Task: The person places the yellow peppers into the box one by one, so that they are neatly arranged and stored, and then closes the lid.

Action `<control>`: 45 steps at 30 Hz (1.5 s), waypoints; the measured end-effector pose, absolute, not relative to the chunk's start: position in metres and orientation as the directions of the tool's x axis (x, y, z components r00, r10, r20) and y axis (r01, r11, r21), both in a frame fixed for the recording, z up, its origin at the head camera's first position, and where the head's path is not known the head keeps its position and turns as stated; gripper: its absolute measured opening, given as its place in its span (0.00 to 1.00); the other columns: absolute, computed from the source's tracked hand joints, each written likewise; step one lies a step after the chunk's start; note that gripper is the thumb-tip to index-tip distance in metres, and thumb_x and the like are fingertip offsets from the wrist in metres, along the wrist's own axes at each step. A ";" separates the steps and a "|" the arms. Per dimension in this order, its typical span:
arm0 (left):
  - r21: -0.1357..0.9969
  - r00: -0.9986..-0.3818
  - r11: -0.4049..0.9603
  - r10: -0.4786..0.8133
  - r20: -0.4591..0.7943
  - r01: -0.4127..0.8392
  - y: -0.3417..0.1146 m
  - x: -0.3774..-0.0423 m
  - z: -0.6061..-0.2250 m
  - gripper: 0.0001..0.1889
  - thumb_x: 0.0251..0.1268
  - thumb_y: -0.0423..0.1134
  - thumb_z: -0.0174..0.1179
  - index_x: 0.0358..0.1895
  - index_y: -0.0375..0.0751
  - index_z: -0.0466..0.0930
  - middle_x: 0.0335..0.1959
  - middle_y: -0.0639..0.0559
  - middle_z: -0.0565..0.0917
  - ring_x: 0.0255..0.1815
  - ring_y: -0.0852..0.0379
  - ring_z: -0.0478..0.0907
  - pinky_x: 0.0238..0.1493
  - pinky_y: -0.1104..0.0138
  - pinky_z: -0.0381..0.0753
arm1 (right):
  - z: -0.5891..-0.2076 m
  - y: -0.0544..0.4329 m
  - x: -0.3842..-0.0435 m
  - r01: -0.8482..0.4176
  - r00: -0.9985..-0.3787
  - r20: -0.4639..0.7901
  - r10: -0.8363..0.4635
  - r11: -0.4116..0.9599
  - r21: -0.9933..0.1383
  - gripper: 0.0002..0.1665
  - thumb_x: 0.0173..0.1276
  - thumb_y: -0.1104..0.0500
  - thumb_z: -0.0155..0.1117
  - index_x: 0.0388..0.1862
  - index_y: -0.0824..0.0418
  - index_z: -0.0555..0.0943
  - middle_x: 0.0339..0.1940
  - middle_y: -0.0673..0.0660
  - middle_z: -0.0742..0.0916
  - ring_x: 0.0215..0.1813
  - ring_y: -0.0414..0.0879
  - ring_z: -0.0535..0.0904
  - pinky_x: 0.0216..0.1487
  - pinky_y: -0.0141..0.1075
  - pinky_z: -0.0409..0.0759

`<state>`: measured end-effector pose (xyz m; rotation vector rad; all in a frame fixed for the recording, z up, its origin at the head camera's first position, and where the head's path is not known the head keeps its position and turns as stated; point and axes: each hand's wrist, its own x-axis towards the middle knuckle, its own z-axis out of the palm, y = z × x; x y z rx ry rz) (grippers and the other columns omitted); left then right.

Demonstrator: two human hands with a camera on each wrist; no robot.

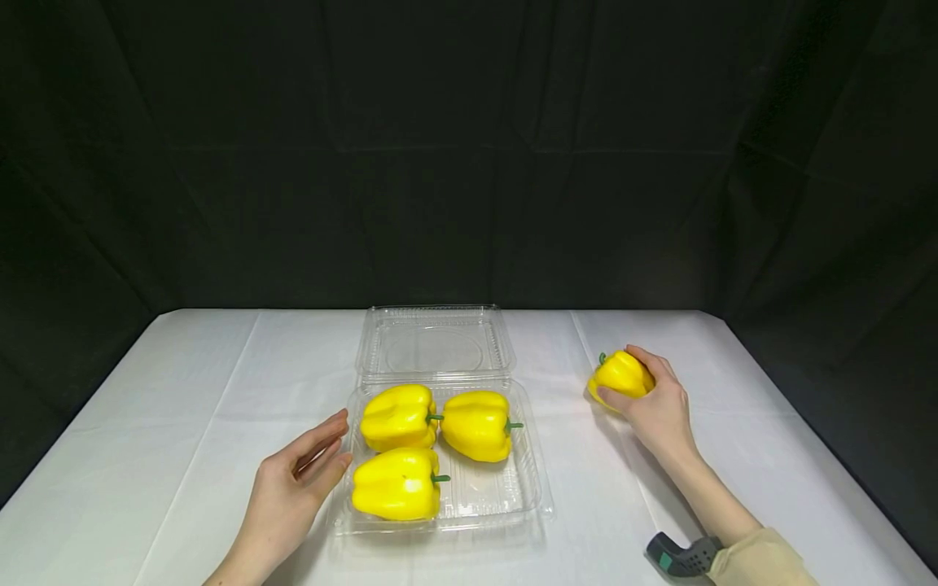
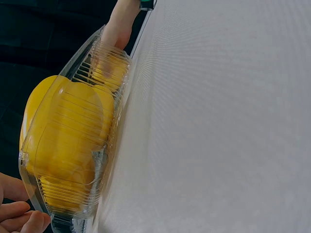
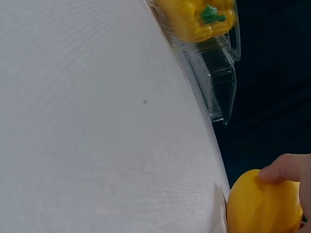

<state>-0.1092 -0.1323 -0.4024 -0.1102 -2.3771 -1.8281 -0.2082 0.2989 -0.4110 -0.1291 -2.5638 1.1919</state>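
Note:
On the right side of the table, my right hand (image 1: 661, 407) grips a yellow bell pepper (image 1: 621, 374) with a green stem, thumb on its near side and fingers over the far side. The right wrist view shows the thumb pressed on that pepper (image 3: 262, 204). My left hand (image 1: 293, 484) is at the left rim of a clear plastic clamshell container (image 1: 491, 496), fingers slightly bent and holding nothing. Inside the container lie three yellow peppers (image 1: 399, 484), two at the left and one at the back right, their stems pointing right.
The container's hinged lid (image 1: 436, 346) is folded back flat toward the far edge. A white cloth (image 1: 198, 407) covers the table, and a black curtain (image 1: 440, 163) hangs behind it. A dark wrist strap (image 1: 689, 557) is on the right forearm by a beige sleeve (image 1: 762, 561).

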 end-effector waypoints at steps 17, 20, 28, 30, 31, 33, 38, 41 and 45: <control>0.954 -0.988 0.267 -0.023 0.150 0.139 -0.132 -0.109 -0.401 0.21 0.66 0.28 0.65 0.62 0.34 0.78 0.67 0.47 0.77 0.64 0.52 0.78 0.59 0.78 0.80 | -0.405 0.295 -0.205 -0.098 -0.958 0.247 0.144 0.646 -0.757 0.43 0.59 0.63 0.73 0.73 0.62 0.68 0.68 0.64 0.74 0.68 0.62 0.68 0.72 0.61 0.70; 0.953 -0.988 0.267 -0.022 0.152 0.141 -0.132 -0.109 -0.401 0.21 0.65 0.28 0.65 0.62 0.35 0.79 0.67 0.47 0.77 0.63 0.52 0.78 0.59 0.78 0.80 | -0.403 0.294 -0.204 -0.093 -0.962 0.234 0.138 0.641 -0.762 0.42 0.60 0.61 0.74 0.73 0.62 0.68 0.68 0.64 0.74 0.69 0.62 0.67 0.73 0.62 0.69; 0.951 -0.987 0.273 -0.022 0.157 0.146 -0.133 -0.109 -0.402 0.21 0.65 0.28 0.65 0.62 0.35 0.79 0.67 0.47 0.77 0.63 0.52 0.78 0.58 0.78 0.81 | -0.395 0.291 -0.200 -0.073 -0.970 0.203 0.136 0.631 -0.772 0.42 0.61 0.57 0.74 0.73 0.59 0.69 0.71 0.62 0.74 0.71 0.62 0.66 0.73 0.62 0.69; 0.950 -0.987 0.275 -0.023 0.158 0.145 -0.133 -0.109 -0.402 0.21 0.65 0.27 0.65 0.62 0.35 0.79 0.67 0.47 0.77 0.63 0.52 0.78 0.58 0.78 0.81 | -0.394 0.289 -0.198 -0.071 -0.973 0.194 0.129 0.628 -0.775 0.41 0.61 0.55 0.74 0.73 0.58 0.70 0.70 0.61 0.75 0.70 0.62 0.66 0.72 0.62 0.71; 0.950 -0.987 0.275 -0.023 0.157 0.145 -0.133 -0.109 -0.403 0.21 0.65 0.27 0.65 0.62 0.35 0.79 0.67 0.47 0.77 0.63 0.52 0.78 0.58 0.78 0.81 | -0.393 0.289 -0.198 -0.070 -0.974 0.190 0.125 0.627 -0.776 0.41 0.62 0.55 0.74 0.73 0.58 0.70 0.70 0.61 0.75 0.70 0.61 0.67 0.72 0.61 0.71; 0.951 -0.988 0.276 -0.024 0.153 0.140 -0.133 -0.109 -0.402 0.21 0.65 0.28 0.65 0.62 0.35 0.79 0.67 0.48 0.77 0.63 0.52 0.78 0.58 0.78 0.81 | -0.392 0.288 -0.196 -0.072 -0.977 0.182 0.115 0.621 -0.780 0.41 0.62 0.55 0.74 0.72 0.58 0.70 0.70 0.61 0.75 0.69 0.61 0.67 0.71 0.61 0.71; 0.952 -0.989 0.275 -0.022 0.148 0.136 -0.133 -0.109 -0.402 0.21 0.66 0.28 0.65 0.62 0.35 0.79 0.67 0.48 0.77 0.63 0.52 0.78 0.58 0.78 0.81 | -0.389 0.284 -0.194 -0.092 -0.981 0.176 0.078 0.612 -0.786 0.40 0.61 0.57 0.74 0.72 0.58 0.71 0.70 0.61 0.76 0.71 0.62 0.68 0.73 0.62 0.69; 0.952 -0.989 0.275 -0.020 0.148 0.137 -0.133 -0.109 -0.402 0.21 0.66 0.28 0.65 0.62 0.35 0.78 0.67 0.48 0.77 0.63 0.51 0.78 0.58 0.78 0.81 | -0.388 0.281 -0.193 -0.112 -0.981 0.183 0.057 0.604 -0.789 0.40 0.61 0.58 0.74 0.72 0.59 0.71 0.69 0.61 0.77 0.71 0.62 0.69 0.74 0.63 0.68; 0.951 -0.988 0.275 -0.020 0.150 0.139 -0.133 -0.109 -0.402 0.21 0.65 0.28 0.65 0.62 0.35 0.78 0.67 0.48 0.77 0.63 0.52 0.78 0.58 0.78 0.81 | -0.385 0.278 -0.190 -0.137 -0.981 0.191 0.033 0.575 -0.807 0.40 0.62 0.58 0.74 0.72 0.59 0.71 0.69 0.59 0.77 0.71 0.60 0.69 0.74 0.62 0.68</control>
